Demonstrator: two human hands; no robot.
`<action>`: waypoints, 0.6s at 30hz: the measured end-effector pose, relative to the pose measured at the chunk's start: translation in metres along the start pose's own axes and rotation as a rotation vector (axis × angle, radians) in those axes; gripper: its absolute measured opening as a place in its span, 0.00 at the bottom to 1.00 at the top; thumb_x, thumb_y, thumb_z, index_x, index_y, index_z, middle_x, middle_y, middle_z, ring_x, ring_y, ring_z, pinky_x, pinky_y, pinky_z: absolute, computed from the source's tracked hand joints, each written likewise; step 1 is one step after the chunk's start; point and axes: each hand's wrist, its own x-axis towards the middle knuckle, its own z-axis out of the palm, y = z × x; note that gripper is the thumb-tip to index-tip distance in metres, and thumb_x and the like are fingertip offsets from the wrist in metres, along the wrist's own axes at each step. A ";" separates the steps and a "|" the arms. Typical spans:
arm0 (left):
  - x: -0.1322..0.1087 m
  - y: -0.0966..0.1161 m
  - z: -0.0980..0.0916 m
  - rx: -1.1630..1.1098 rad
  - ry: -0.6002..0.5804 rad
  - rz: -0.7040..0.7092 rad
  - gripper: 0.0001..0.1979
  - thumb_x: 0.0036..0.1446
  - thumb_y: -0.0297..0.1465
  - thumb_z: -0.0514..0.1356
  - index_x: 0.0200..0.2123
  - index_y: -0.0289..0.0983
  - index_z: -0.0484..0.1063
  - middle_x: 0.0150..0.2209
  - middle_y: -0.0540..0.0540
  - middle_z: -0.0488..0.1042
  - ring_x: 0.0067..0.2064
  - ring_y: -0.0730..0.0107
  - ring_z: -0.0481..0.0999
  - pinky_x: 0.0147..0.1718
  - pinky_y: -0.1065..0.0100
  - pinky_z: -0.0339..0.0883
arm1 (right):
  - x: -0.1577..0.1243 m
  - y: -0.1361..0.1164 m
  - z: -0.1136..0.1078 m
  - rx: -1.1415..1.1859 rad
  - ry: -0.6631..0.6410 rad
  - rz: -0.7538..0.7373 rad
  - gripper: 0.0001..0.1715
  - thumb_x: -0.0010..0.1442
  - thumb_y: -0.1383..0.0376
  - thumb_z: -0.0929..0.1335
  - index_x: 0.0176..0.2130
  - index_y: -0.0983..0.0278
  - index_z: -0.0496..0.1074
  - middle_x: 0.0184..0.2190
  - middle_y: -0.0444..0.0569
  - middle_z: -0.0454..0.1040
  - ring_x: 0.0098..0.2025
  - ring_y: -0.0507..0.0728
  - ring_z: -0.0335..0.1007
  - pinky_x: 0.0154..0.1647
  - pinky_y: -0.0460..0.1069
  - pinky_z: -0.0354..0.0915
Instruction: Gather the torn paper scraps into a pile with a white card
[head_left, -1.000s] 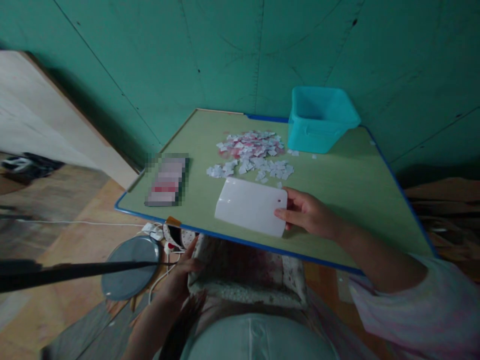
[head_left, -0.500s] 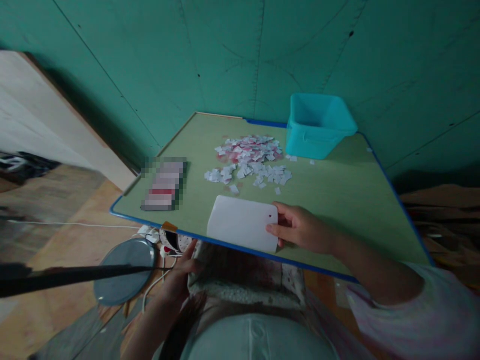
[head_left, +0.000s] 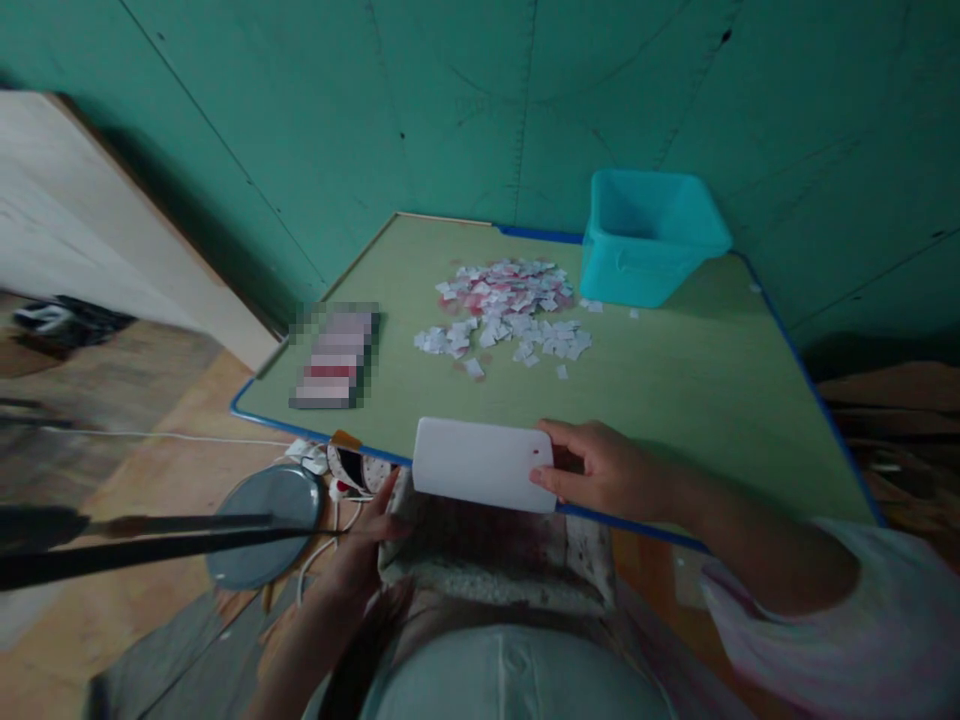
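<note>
My right hand pinches the right end of a flat white board, thumb on top beside its small hole. The board has rounded corners and lies across the table's blue front edge, tilted toward me. Below that edge, my left hand grips the left side of an open, stained off-white bag with a dark inside; whether it is cloth or stiffer I cannot tell. Beyond the board, many small white and pinkish paper scraps lie heaped on the pale green table.
A turquoise plastic bin stands at the table's back right, against the green wall. A phone-like pixelated object lies at the left. Down on the left are a round grey stool top, white cables and a dark strap.
The white board has slid toward me and tipped over the front edge, so its face looks narrower. My left hand still grips the bag. The view has shifted slightly.
</note>
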 end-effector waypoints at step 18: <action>-0.004 0.003 0.010 0.031 0.010 0.030 0.33 0.33 0.20 0.58 0.48 0.40 0.67 0.29 0.51 0.79 0.30 0.62 0.77 0.16 0.74 0.60 | 0.013 0.023 -0.020 0.316 0.707 -0.071 0.10 0.54 0.62 0.66 0.37 0.62 0.63 0.28 0.44 0.71 0.24 0.50 0.66 0.20 0.44 0.63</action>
